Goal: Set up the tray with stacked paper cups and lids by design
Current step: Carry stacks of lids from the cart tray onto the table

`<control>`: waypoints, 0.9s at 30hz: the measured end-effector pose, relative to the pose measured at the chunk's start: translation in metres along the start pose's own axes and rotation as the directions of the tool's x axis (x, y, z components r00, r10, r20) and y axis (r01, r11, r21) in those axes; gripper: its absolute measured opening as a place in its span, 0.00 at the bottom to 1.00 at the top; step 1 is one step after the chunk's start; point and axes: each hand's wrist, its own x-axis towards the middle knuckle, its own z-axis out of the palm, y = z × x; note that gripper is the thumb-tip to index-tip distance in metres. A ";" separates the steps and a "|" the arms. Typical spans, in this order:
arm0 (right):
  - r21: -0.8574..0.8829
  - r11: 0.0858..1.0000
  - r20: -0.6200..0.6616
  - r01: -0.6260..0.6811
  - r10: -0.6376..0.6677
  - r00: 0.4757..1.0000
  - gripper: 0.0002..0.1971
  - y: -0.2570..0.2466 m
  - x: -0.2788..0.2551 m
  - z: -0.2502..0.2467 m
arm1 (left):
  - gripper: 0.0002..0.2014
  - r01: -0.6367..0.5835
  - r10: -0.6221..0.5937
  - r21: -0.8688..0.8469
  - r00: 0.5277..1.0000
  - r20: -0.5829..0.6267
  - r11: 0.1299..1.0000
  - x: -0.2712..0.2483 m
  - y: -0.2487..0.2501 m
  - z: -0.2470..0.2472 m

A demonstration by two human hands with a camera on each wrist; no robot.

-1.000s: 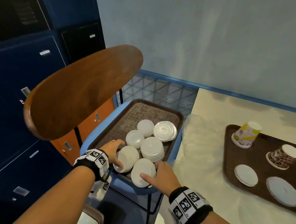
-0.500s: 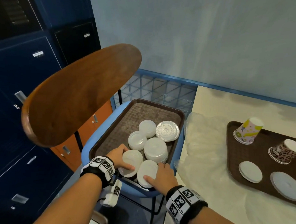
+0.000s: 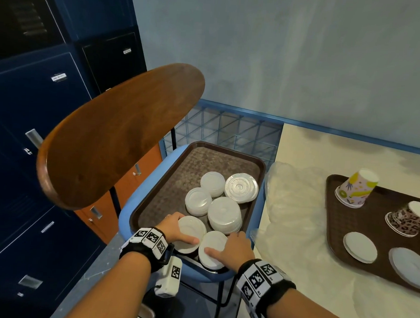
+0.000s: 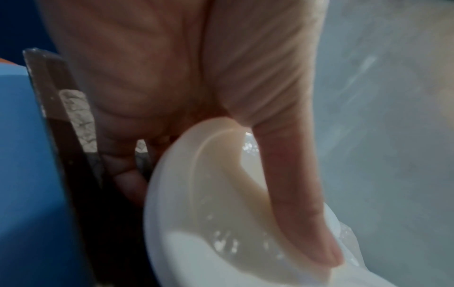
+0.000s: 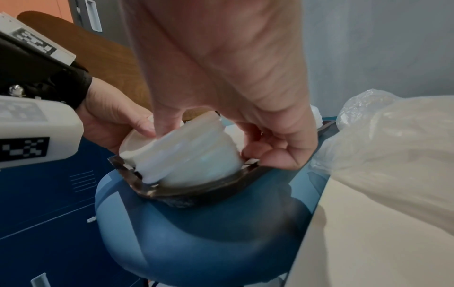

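A: Nearest?
B: Right hand (image 3: 233, 247) grips lid stack (image 3: 211, 250), left hand (image 3: 173, 230) grips the neighbouring stack (image 3: 191, 233), both on chair tray's (image 3: 153, 204) near edge, probably for lifting.
A: Farther?
B: Table tray (image 3: 346, 222) holds two upturned patterned cups (image 3: 356, 188), lids (image 3: 360, 247) alongside.

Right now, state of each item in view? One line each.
Left hand: grips near-left white plastic lid stack.
Right hand: grips near-right white lid stack.
Brown tray on blue chair: holds six lid stacks.
Floral paper cup: upside down, table tray.
Leopard-print paper cup: upside down.
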 end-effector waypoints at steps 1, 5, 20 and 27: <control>0.008 1.000 -0.002 -0.001 0.001 1.000 0.51 0.001 0.000 0.000 | 0.39 0.001 -0.001 -0.029 1.000 0.004 1.000 0.000 -0.001 0.000; 0.081 0.996 0.002 0.027 -0.027 1.000 0.50 0.002 -0.001 -0.001 | 0.31 -0.008 0.010 -0.130 1.000 0.016 0.991 0.000 -0.001 0.000; 0.743 0.645 -0.037 0.179 -0.227 0.973 0.23 0.053 -0.026 -0.051 | 0.46 -0.177 0.247 -0.460 0.964 0.096 0.870 -0.033 0.040 -0.014; 0.863 0.468 -0.123 0.192 -0.174 0.977 0.20 0.129 -0.055 -0.094 | 0.38 -0.201 0.326 -0.532 0.933 0.152 0.823 -0.046 0.130 0.031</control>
